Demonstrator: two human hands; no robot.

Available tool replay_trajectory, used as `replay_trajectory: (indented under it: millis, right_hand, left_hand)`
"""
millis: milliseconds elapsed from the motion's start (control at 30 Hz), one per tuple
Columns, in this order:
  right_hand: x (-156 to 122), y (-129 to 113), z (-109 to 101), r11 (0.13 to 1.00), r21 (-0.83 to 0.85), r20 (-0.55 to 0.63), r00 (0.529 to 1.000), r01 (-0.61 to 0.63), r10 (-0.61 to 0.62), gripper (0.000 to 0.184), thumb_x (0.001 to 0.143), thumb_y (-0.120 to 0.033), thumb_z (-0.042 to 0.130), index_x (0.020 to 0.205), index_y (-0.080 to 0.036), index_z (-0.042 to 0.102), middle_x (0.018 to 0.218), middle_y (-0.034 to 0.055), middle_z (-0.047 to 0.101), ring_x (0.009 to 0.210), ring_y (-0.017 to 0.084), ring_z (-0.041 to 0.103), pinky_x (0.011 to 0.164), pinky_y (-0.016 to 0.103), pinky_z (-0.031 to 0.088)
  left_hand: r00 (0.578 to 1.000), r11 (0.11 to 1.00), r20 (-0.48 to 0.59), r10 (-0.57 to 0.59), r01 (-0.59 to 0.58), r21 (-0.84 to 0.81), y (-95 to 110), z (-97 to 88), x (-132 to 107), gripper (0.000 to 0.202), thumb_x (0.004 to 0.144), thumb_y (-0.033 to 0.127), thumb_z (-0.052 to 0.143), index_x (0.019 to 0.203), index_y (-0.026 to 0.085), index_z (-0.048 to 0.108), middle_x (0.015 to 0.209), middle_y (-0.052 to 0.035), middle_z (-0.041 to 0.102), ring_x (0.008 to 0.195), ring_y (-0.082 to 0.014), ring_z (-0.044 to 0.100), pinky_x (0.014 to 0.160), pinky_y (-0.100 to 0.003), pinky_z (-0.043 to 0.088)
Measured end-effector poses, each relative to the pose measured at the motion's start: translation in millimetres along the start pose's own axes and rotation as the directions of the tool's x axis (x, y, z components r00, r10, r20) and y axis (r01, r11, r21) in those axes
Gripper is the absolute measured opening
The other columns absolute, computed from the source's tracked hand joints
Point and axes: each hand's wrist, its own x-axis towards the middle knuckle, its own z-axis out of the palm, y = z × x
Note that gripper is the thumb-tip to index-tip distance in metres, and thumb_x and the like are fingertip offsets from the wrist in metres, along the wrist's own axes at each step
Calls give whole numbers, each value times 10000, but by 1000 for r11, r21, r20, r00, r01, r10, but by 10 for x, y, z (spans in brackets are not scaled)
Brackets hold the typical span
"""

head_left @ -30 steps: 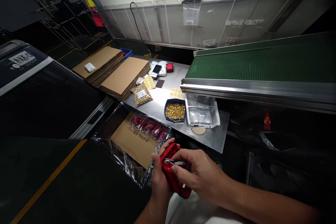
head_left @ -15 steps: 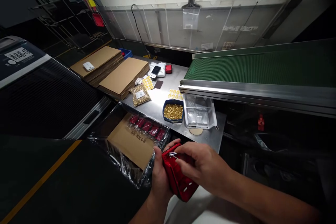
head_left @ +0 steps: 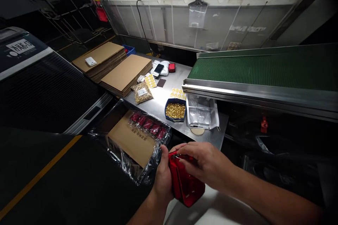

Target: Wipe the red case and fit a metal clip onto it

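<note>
My left hand (head_left: 164, 177) is wrapped around the left side of a red pouch (head_left: 194, 194), with its thumb along the edge. The pouch is held tilted in front of my body, above my white-covered lap. Thumb and fingers of my right hand (head_left: 203, 160) come together at the upper part of the pouch. A small shiny piece (head_left: 176, 156) shows by these fingertips; its kind is too small to tell. Below the hand, light glints on the pouch's glossy face. Beyond the hands, a plastic-lined box (head_left: 120, 160) holds a cardboard sheet (head_left: 132, 140) and several wrapped dark-red items (head_left: 148, 125).
On the metal table (head_left: 179, 74) stand a blue tray of gold-coloured pieces (head_left: 175, 110), a white bin of clear bags (head_left: 202, 112), a bag of gold pieces (head_left: 142, 93), a phone (head_left: 158, 70) and cardboard stacks (head_left: 126, 72). A green conveyor (head_left: 250, 66) slopes at the right.
The red pouch and both hands have shifted slightly right in view. My right fingertips have closed in around the small shiny piece, less of which shows now. The camera has turned a little.
</note>
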Motion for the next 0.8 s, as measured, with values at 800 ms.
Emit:
replay_trajectory:
  millis: [800]
  right_hand:
    - [-36, 140, 24, 799, -465, 2, 902, 383, -431, 182, 990, -171, 487, 1112, -140, 619, 971, 80, 677, 769, 196, 474, 700, 361, 416]
  left_hand:
    - [991, 985, 107, -80, 96, -145, 35, 106, -21, 560, 966, 605, 413, 909, 102, 652, 858, -113, 650, 977, -299, 647, 956, -427, 483]
